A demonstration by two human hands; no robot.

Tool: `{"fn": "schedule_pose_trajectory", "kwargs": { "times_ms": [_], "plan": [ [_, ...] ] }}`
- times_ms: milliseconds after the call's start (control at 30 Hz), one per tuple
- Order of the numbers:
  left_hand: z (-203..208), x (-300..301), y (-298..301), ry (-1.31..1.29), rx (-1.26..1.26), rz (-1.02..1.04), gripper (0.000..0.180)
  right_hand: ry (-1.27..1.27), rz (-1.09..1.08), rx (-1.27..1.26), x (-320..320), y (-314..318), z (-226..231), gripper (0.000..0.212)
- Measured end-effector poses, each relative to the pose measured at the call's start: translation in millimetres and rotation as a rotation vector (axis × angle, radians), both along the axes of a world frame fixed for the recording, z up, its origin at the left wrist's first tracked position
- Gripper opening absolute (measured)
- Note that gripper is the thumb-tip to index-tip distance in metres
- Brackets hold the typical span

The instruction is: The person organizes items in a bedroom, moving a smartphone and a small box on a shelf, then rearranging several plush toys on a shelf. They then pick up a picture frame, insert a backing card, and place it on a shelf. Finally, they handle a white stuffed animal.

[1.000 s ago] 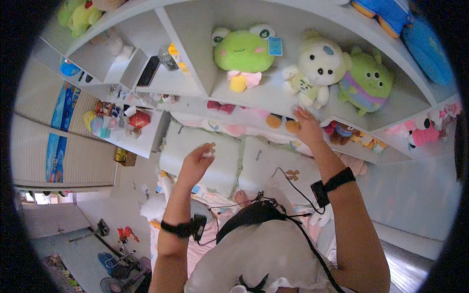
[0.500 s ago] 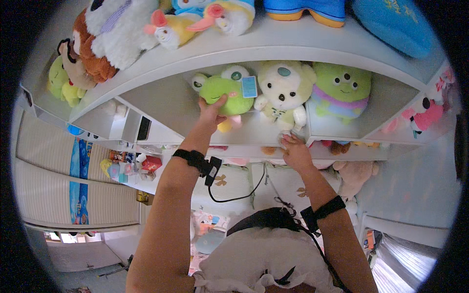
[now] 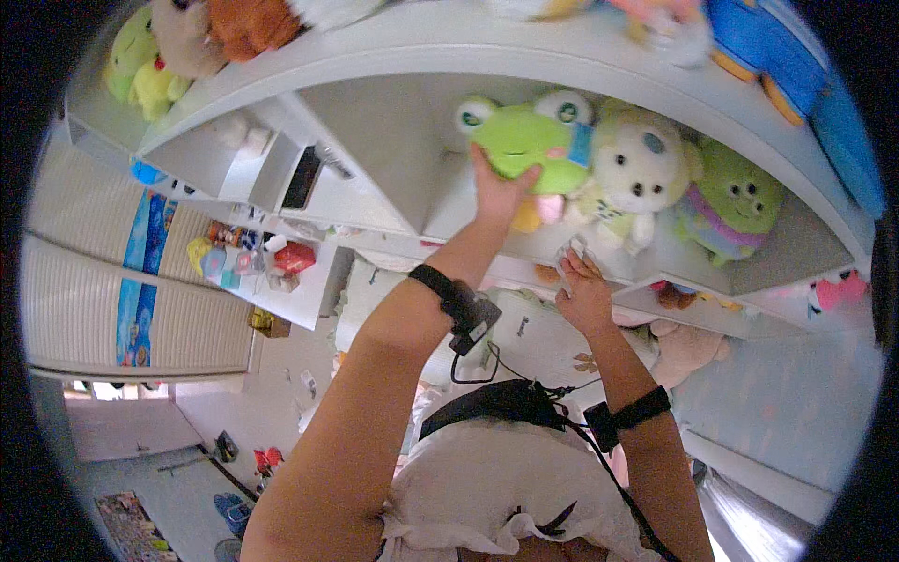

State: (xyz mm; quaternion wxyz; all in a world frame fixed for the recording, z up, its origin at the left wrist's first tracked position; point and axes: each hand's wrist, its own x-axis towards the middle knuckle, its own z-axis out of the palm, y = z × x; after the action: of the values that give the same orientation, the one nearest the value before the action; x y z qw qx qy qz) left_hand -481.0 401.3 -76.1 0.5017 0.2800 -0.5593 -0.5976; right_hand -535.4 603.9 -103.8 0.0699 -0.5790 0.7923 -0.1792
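A green frog plush toy [image 3: 536,131] with big white eyes and a blue tag sits in the shelf compartment. My left hand [image 3: 501,190] grips its lower left side, fingers at the edge and thumb across the front. Against the frog's right side leans a cream bear plush toy [image 3: 637,164]. My right hand [image 3: 586,298] is closed on a small crumpled white cloth [image 3: 574,249], pressed to the shelf board near its front edge, below the frog and bear. The cloth's exact kind is hard to make out.
A green three-eyed plush toy [image 3: 740,197] sits right of the bear. Several plush toys line the upper shelf [image 3: 421,61]. A black phone-like object [image 3: 302,178] lies further left. Below are a bed [image 3: 552,332], a brown plush toy [image 3: 688,354] and a desk with a red box [image 3: 294,257].
The view has swung left, so the shelf appears further right. My right hand with the cloth has moved left along the board, away from the bear's feet. My left hand still holds the frog.
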Motion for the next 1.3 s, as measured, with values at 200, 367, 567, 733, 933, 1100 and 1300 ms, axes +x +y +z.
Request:
{"fn": "schedule_pose_trajectory", "kwargs": {
  "times_ms": [200,367,567,733,933,1100,1300],
  "plan": [
    [31,106,17,-0.459,-0.068,-0.363,0.049,-0.020,0.059,0.075,82,-92,0,0.052],
    [-4,255,-4,-0.399,0.238,-0.572,0.038,0.075,0.170,-0.028,121,-162,-4,0.053],
    [-39,435,-30,-0.543,0.628,-0.155,0.042,0.110,-0.052,0.211,67,-218,-26,0.048],
    [-49,551,-29,-0.623,0.801,0.108,0.046,0.351,-0.045,-0.256,81,-193,-32,0.043],
    [-40,561,-50,-0.663,0.814,0.144,0.045,0.193,-0.125,0.103,66,-251,-37,0.034],
    [-34,523,-56,-0.603,0.758,0.041,0.044,0.040,-0.155,0.110,96,-265,-58,0.028],
    [-39,437,-60,-0.644,0.499,-0.334,0.039,-0.079,0.001,-0.265,128,-192,-40,0.026]
  ]
}}
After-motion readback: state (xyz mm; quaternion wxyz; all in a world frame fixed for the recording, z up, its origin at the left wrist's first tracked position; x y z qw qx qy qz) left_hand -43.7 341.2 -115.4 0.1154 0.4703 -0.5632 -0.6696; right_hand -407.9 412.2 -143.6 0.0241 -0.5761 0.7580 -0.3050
